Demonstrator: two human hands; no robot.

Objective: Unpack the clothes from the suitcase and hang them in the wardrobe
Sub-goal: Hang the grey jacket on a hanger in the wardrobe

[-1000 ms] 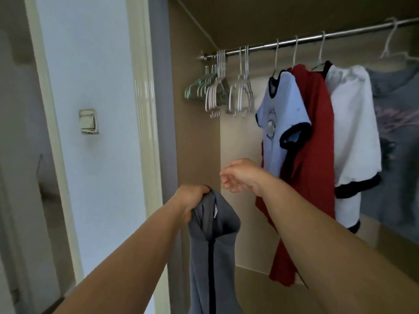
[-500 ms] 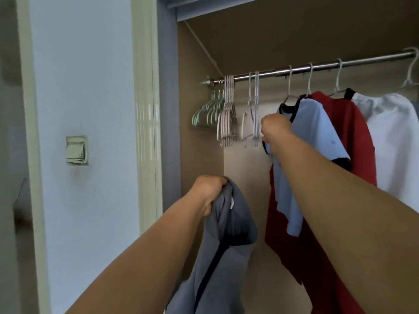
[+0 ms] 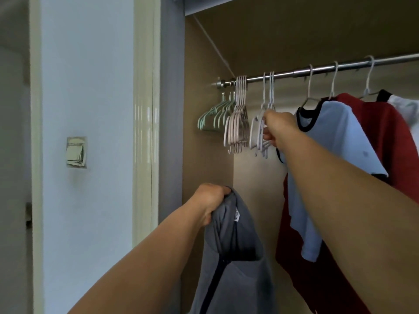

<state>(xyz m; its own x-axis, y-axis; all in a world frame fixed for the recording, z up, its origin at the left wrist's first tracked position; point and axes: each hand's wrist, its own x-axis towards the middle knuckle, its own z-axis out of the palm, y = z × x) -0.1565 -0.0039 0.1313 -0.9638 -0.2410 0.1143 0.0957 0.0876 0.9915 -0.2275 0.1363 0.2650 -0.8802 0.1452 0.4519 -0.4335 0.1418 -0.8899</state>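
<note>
While your left hand [image 3: 210, 200] is clenched on the collar of the grey garment [image 3: 235, 257], which hangs down from that fist in front of the wardrobe's side panel, your right hand [image 3: 280, 130] is raised above and to the right of it. Its fingers are curled round the small bunch of white hangers [image 3: 257, 137] hooked on the rail [image 3: 322, 69]. Left of your right hand hang a tight cluster of pale pink hangers [image 3: 237, 128] and, beyond them, the green hangers [image 3: 210, 117]. Just right of that hand, behind your wrist, is a light blue T-shirt [image 3: 340, 137] with black trim, then a red garment [image 3: 385, 132] and a white garment [image 3: 405, 105]. Far left of your left hand, a light switch [image 3: 76, 151] sits on the wall.
</note>
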